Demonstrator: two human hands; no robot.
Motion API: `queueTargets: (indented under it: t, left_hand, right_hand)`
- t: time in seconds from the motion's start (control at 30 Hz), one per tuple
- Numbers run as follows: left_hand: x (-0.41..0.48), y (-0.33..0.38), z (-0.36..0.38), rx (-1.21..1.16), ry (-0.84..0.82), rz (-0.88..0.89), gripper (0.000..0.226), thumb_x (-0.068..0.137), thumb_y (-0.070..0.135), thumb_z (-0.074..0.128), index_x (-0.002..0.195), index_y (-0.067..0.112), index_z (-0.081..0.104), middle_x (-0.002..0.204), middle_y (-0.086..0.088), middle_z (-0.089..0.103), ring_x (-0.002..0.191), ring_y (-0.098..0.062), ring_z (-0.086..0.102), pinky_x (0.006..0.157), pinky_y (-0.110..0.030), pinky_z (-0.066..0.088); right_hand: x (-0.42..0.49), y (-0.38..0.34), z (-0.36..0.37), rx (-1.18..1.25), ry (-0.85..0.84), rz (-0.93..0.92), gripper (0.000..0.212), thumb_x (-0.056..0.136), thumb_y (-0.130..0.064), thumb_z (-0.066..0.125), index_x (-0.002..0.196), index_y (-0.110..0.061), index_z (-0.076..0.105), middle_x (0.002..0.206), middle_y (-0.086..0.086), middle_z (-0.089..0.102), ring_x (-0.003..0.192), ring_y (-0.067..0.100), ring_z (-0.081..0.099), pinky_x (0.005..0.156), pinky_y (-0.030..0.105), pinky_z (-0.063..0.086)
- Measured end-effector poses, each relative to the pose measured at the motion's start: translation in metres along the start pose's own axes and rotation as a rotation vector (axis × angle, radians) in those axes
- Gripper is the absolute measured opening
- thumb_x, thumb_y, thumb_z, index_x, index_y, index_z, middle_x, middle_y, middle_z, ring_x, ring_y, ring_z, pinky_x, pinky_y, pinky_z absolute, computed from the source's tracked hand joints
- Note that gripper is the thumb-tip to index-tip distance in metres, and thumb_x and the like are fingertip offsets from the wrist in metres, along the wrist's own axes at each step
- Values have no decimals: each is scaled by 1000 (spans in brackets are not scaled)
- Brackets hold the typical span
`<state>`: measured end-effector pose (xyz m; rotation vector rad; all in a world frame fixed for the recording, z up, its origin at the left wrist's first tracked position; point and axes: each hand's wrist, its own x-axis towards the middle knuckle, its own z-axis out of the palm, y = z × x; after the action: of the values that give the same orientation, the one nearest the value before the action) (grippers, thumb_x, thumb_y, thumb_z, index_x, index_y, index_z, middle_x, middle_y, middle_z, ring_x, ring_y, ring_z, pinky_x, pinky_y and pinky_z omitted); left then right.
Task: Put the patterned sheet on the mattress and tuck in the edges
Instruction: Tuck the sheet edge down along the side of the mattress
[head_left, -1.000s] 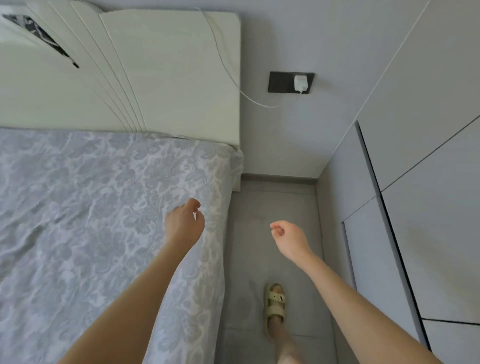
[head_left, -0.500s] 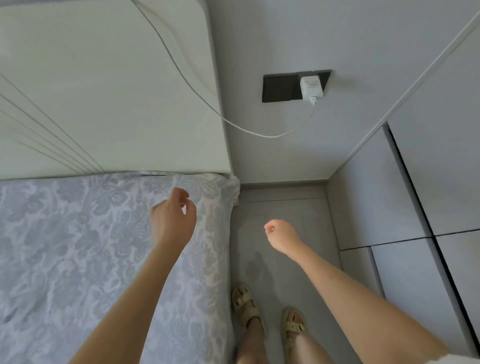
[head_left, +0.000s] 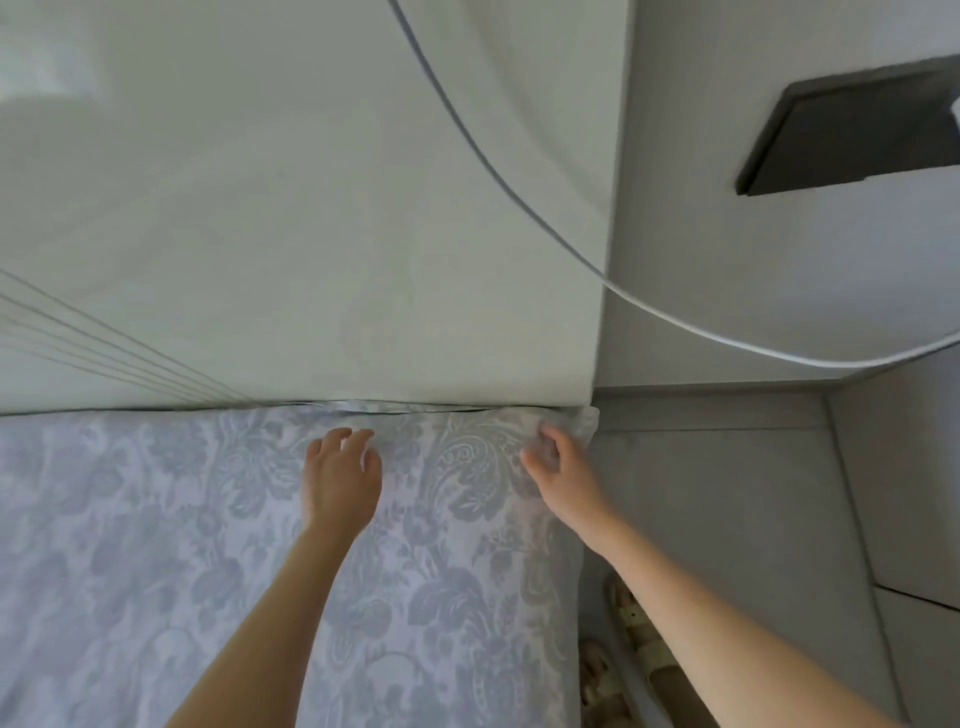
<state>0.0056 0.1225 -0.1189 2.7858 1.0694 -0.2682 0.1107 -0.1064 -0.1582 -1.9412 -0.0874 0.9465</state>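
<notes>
The grey-blue floral patterned sheet (head_left: 156, 545) covers the mattress, which is hidden under it, up to the headboard. My left hand (head_left: 343, 480) rests on the sheet close to the headboard seam, fingers loosely bent and touching the fabric. My right hand (head_left: 563, 467) is at the top right corner of the bed, thumb and curled fingers gripping a bunch of the sheet there. A thin fold of sheet edge (head_left: 374, 406) shows in the gap between mattress and headboard.
The pale headboard (head_left: 311, 234) stands right behind the sheet edge. A white cable (head_left: 675, 322) hangs across it toward a dark wall socket plate (head_left: 852, 135). Narrow grey floor (head_left: 727, 519) runs between bed and cabinet doors (head_left: 914, 493); my sandalled feet (head_left: 628, 618) stand there.
I have leaned in toward the headboard. Both hands moved forward: the left came down onto the sheet, and the right swung from over the floor to the bed's corner and took hold of the fabric.
</notes>
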Motion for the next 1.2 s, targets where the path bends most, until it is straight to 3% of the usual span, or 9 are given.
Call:
queueTargets:
  t: [0.13, 0.27, 0.47, 0.63, 0.73, 0.83, 0.97, 1.07, 1.2]
  left_hand:
    - [33, -2, 18, -77, -86, 38, 41, 100, 29, 33, 134, 17, 52, 142, -3, 48, 133, -21, 38, 113, -36, 25]
    - [51, 1, 31, -62, -124, -17, 38, 100, 35, 33, 129, 26, 55, 138, 6, 50, 129, -15, 41, 112, -35, 21]
    - [66, 13, 26, 154, -238, -34, 42, 97, 44, 26, 117, 35, 61, 128, 8, 54, 120, -17, 42, 94, -40, 24]
    - [50, 26, 32, 106, -184, -71, 47, 98, 48, 24, 117, 33, 64, 131, 5, 50, 127, -18, 36, 111, -44, 14]
    - [39, 33, 34, -13, -157, -72, 45, 99, 45, 23, 125, 32, 58, 141, 9, 46, 137, -17, 26, 116, -46, 2]
    - [27, 41, 29, -103, -69, 59, 57, 94, 51, 18, 123, 26, 61, 134, 10, 54, 134, -16, 35, 116, -45, 9]
    - [19, 58, 9, -245, -64, 330, 67, 89, 52, 13, 121, 23, 63, 126, 8, 61, 121, -13, 50, 104, -21, 24]
    - [19, 65, -16, -259, -153, 372, 63, 91, 53, 15, 129, 25, 57, 131, 9, 58, 126, -11, 47, 98, -12, 22]
    - [28, 55, -52, -414, -435, 209, 44, 100, 47, 22, 131, 36, 52, 138, 11, 51, 136, -12, 36, 114, -26, 20]
  right_hand:
    - [23, 13, 10, 178, 16, 51, 70, 89, -47, 56, 148, -28, 22, 148, -8, 37, 135, 14, 37, 112, 39, 32]
    - [44, 21, 12, 273, -23, 75, 73, 81, -60, 57, 144, -36, 29, 143, -15, 42, 131, 9, 42, 110, 41, 35]
    - [62, 11, 19, 460, 37, 130, 39, 84, -38, 67, 120, -34, 52, 118, -10, 62, 109, 11, 59, 103, 39, 44]
    - [64, 9, 14, 559, -35, 211, 45, 79, -34, 73, 120, -28, 55, 111, -5, 66, 101, 13, 63, 97, 36, 48]
    - [65, 6, 9, 570, -83, 250, 56, 67, -38, 78, 119, -26, 60, 109, -3, 70, 100, 17, 66, 97, 41, 49]
    - [54, -2, 5, 577, -127, 237, 43, 74, -27, 76, 115, -24, 62, 109, -1, 70, 98, 17, 67, 94, 38, 51]
    - [24, -27, 4, 444, -70, 153, 30, 70, -29, 74, 99, -33, 64, 99, -9, 70, 92, 11, 66, 89, 37, 52]
    - [-7, -48, 8, 332, -49, 84, 51, 56, -44, 72, 106, -42, 61, 101, -16, 68, 96, 8, 65, 90, 40, 52]
    - [-53, -78, 15, 249, -52, -94, 45, 59, -47, 70, 96, -64, 49, 102, -25, 63, 99, 1, 60, 89, 36, 51]
